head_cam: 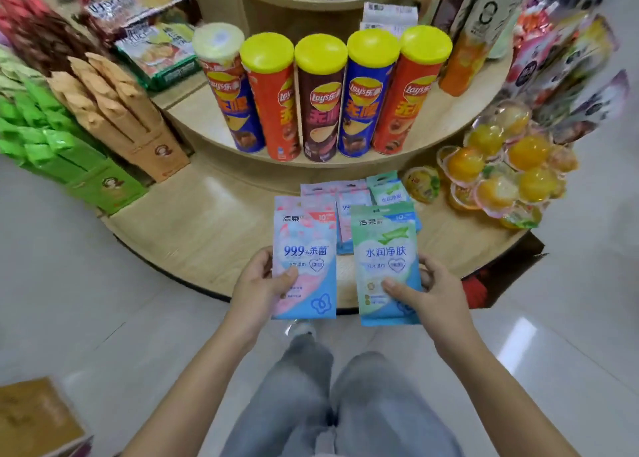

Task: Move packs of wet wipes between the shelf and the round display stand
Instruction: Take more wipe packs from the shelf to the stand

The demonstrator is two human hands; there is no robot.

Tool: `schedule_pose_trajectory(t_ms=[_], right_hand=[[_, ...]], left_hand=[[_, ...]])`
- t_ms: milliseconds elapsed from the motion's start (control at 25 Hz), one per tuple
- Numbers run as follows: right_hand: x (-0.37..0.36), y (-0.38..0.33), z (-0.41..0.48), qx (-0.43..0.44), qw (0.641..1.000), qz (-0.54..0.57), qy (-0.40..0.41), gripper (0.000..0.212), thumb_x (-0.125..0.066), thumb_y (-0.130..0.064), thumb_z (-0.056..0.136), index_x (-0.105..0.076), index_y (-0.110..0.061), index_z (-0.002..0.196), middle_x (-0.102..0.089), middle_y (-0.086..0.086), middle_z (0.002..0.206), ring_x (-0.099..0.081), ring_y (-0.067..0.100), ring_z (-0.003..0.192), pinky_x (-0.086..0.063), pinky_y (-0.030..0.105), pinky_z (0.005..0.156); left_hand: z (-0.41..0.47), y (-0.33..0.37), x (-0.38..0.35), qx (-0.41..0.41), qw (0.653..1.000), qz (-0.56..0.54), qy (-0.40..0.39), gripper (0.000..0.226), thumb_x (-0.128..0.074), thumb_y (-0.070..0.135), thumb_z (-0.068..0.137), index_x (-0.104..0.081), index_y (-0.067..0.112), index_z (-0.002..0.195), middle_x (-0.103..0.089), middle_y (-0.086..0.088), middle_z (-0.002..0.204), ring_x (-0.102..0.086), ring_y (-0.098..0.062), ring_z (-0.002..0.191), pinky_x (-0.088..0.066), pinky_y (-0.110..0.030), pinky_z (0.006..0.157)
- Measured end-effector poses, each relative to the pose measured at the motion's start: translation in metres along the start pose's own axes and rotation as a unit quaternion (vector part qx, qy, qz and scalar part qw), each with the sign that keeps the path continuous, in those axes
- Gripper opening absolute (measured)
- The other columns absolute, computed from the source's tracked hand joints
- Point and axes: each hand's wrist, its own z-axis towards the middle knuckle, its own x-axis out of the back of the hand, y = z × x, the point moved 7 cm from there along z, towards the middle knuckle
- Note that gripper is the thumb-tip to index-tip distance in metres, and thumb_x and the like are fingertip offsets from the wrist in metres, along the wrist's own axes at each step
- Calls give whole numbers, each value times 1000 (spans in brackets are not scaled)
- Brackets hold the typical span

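Grey trousers point(345, 404) below; left hand point(259, 283) pinches a pink wet-wipes pack point(306, 249), right hand point(428, 290) a green pack point(385, 249); each should land flat on the display stand point(207, 235).

On the stand's lowest tier point(207, 228), wipe packs point(354, 202) lie before crisp tubes point(321, 104), left of jelly cups point(501, 176).

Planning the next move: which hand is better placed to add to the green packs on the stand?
Probably right: the right hand holds a green pack near the green packs; the left hand holds a pink pack.
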Motion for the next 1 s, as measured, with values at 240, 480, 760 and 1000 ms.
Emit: schedule_pose_trajectory(t_ms=[240,480,760,1000], right_hand=[[19,12,78,-41,997,-20,55,32,-69,-7,82,-54,-33,97,-68,1,106,-68,14,92,-60,27,74],[44,32,188,-66,992,-101,30,38,-64,-13,86,-49,-11,121,-65,10,113,-66,24,97,-56,44,83],[44,62,252,-71,986,-154,5,31,-61,-14,88,-54,-11,118,-66,6,107,-65,24,95,-55,46,85],[50,58,265,26,940,-340,26,34,-64,-30,82,-63,-13,112,-63,14,100,-58,30,93,-50,39,76]], left_hand=[[86,12,-41,29,998,47,-32,20,-55,-5,87,-53,1,106,-67,-8,94,-67,-2,61,-48,-13,49],[139,-25,-72,81,996,43,11,18,-56,-3,87,-57,2,104,-68,-10,98,-69,-7,68,-51,-17,56],[187,-59,-109,76,987,131,59,21,-66,17,85,-58,11,103,-65,-17,106,-63,-31,94,-49,-49,86],[197,-56,-125,25,970,216,105,35,-65,21,86,-49,16,117,-62,2,97,-60,-18,90,-51,-36,81]])
